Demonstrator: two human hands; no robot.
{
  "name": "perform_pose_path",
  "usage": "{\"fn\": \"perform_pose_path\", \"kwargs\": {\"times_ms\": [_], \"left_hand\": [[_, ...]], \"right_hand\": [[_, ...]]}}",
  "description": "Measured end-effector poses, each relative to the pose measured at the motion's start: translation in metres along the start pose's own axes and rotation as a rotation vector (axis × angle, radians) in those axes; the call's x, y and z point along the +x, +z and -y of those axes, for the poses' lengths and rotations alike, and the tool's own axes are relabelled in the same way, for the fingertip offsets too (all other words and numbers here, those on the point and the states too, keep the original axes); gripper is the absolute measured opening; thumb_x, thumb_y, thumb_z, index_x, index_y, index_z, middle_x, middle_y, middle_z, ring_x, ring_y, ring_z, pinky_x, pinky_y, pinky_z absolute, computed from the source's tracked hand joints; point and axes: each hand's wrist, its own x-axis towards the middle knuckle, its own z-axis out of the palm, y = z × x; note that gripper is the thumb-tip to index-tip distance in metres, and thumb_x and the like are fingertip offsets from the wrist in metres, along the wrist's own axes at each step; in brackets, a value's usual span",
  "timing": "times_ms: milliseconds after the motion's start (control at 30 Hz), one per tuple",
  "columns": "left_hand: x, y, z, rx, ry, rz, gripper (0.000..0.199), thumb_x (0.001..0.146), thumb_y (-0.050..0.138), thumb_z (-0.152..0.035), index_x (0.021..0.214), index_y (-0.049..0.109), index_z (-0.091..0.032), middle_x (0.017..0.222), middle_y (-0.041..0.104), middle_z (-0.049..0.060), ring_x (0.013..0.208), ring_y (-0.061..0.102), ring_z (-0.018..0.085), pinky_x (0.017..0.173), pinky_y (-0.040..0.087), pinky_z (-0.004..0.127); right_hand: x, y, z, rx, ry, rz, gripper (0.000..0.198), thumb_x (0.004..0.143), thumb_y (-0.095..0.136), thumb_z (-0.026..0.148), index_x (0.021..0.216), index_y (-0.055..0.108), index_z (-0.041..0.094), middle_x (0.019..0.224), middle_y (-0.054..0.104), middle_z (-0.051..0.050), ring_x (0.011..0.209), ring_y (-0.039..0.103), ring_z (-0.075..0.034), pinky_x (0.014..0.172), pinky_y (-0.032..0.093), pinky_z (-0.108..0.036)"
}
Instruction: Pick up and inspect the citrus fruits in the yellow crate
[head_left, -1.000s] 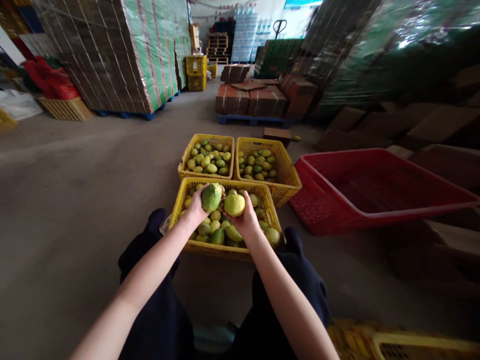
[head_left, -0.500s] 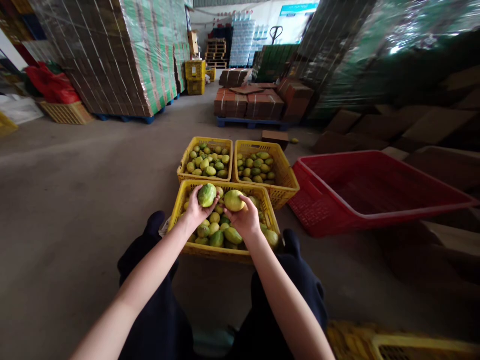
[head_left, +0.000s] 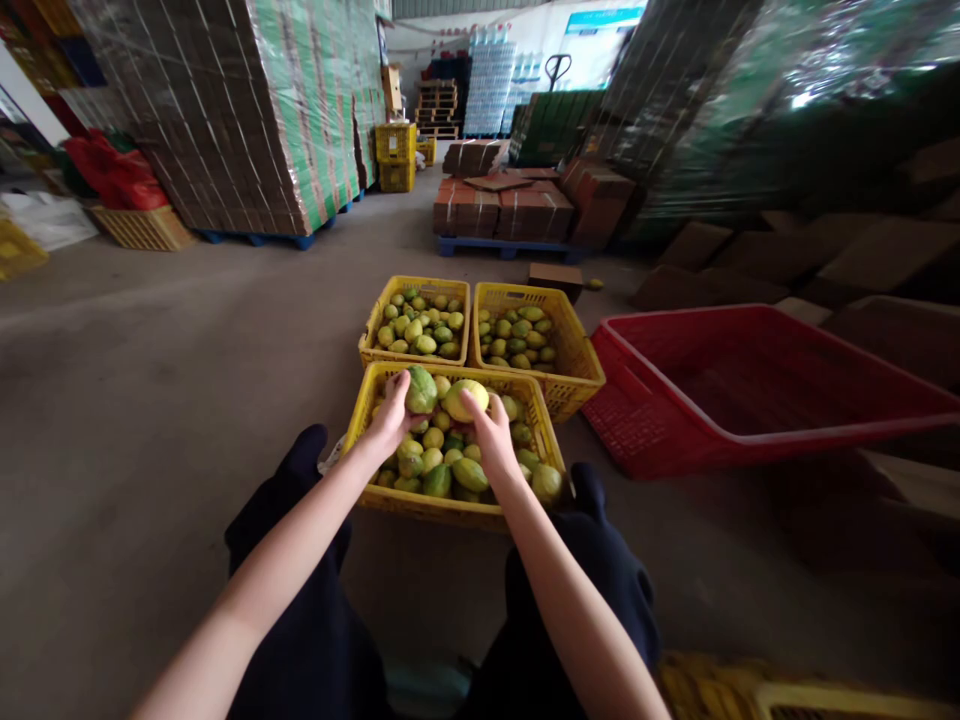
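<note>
Holding green fruit (head_left: 422,389) — plus yellow fruit (head_left: 457,398)

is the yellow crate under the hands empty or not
Not empty: many green and yellow fruits show inside the yellow crate.

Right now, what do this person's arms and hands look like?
The left hand and right hand are ungloved. The left forearm and right forearm are bare to the picture's edge: no sleeves, watch, cables or markings visible. Dark navy trousers show below.
</note>
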Motion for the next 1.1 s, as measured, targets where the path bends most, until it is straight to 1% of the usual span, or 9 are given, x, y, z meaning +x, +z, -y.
{"fn": "perform_pose_path", "kwargs": {"times_ms": [167, 300, 433, 533, 633, 767, 867, 1000, 1100], "left_hand": [[-0.018, -0.011, -0.009, 0.252, 0.463, 0.191, 0.063, 0.057, 0.087, 0.004, 0.11, 0.069, -0.026, 0.127, 0.068, 0.005, 0.131, 0.057, 0.022, 0.1, 0.048, 0.021], [-0.029, -0.016, -0.017, 0.509, 0.556, 0.317, 0.064, 0.049, 0.092, 0.001, 0.104, 0.073, -0.025, 0.128, 0.067, 0.009, 0.141, 0.048, 0.029, 0.113, 0.042, 0.031], [-0.029, -0.018, -0.022, 0.541, 0.532, 0.307, 0.057, 0.046, 0.092, 0.001, 0.093, 0.074, -0.025, 0.124, 0.069, 0.01, 0.14, 0.048, 0.032, 0.109, 0.046, 0.033], [-0.025, -0.019, -0.024, 0.45, 0.485, 0.271, 0.056, 0.048, 0.09, 0.003, 0.095, 0.073, -0.025, 0.126, 0.069, 0.009, 0.135, 0.054, 0.03, 0.097, 0.053, 0.028], [-0.022, -0.019, -0.028, 0.247, 0.358, 0.198, 0.046, 0.061, 0.085, 0.0, 0.099, 0.072, -0.022, 0.111, 0.074, 0.006, 0.112, 0.068, 0.023, 0.085, 0.056, 0.022], [-0.016, -0.021, -0.043, -0.135, 0.05, 0.112, 0.016, 0.09, 0.066, -0.025, 0.104, 0.069, -0.017, 0.091, 0.074, 0.007, 0.084, 0.074, 0.02, 0.074, 0.061, 0.028], [-0.007, -0.029, -0.053, -0.427, -0.076, -0.002, 0.029, 0.099, 0.049, -0.037, 0.107, 0.067, -0.015, 0.082, 0.073, 0.007, 0.073, 0.072, 0.018, 0.066, 0.062, 0.026], [0.011, -0.041, -0.06, -0.526, -0.1, -0.261, 0.03, 0.099, 0.04, -0.033, 0.098, 0.064, -0.016, 0.073, 0.069, 0.005, 0.063, 0.07, 0.017, 0.056, 0.061, 0.026], [0.018, -0.045, -0.063, -0.538, -0.081, -0.332, 0.028, 0.098, 0.039, -0.03, 0.093, 0.063, -0.017, 0.073, 0.068, 0.005, 0.063, 0.07, 0.017, 0.055, 0.062, 0.027]], "right_hand": [[-0.011, -0.005, 0.0, -0.304, -0.47, -0.101, 0.061, 0.055, 0.09, 0.015, 0.107, 0.063, 0.03, 0.104, 0.072, 0.002, 0.097, 0.066, -0.018, 0.086, 0.054, -0.027], [-0.013, -0.005, 0.0, -0.331, -0.538, -0.061, 0.061, 0.061, 0.085, 0.013, 0.114, 0.061, 0.032, 0.125, 0.068, 0.0, 0.122, 0.06, -0.021, 0.102, 0.05, -0.033], [-0.014, -0.006, 0.002, -0.293, -0.552, 0.017, 0.061, 0.059, 0.085, 0.01, 0.112, 0.063, 0.031, 0.124, 0.069, -0.001, 0.121, 0.061, -0.022, 0.101, 0.051, -0.033], [-0.017, -0.007, -0.001, -0.228, -0.389, 0.144, 0.062, 0.051, 0.088, 0.007, 0.104, 0.066, 0.028, 0.107, 0.073, 0.002, 0.099, 0.068, -0.019, 0.086, 0.055, -0.027], [-0.021, -0.008, -0.012, -0.082, -0.038, 0.201, 0.054, 0.048, 0.09, 0.013, 0.094, 0.065, 0.025, 0.082, 0.071, 0.005, 0.074, 0.066, -0.015, 0.065, 0.054, -0.022], [-0.031, -0.014, -0.03, 0.087, 0.464, 0.164, 0.027, 0.066, 0.083, 0.027, 0.082, 0.062, 0.02, 0.07, 0.067, 0.002, 0.06, 0.064, -0.016, 0.047, 0.05, -0.023], [-0.041, -0.027, -0.041, 0.06, 0.733, 0.038, 0.016, 0.079, 0.072, 0.028, 0.082, 0.059, 0.021, 0.066, 0.066, 0.001, 0.055, 0.064, -0.015, 0.051, 0.056, -0.027], [-0.052, -0.051, -0.056, -0.019, 0.95, -0.007, 0.014, 0.081, 0.07, 0.028, 0.081, 0.057, 0.024, 0.068, 0.065, 0.0, 0.059, 0.066, -0.016, 0.056, 0.06, -0.032], [-0.046, -0.053, -0.058, -0.1, 0.965, 0.038, 0.02, 0.076, 0.075, 0.026, 0.076, 0.054, 0.027, 0.065, 0.062, 0.001, 0.057, 0.064, -0.017, 0.055, 0.058, -0.035]]}}
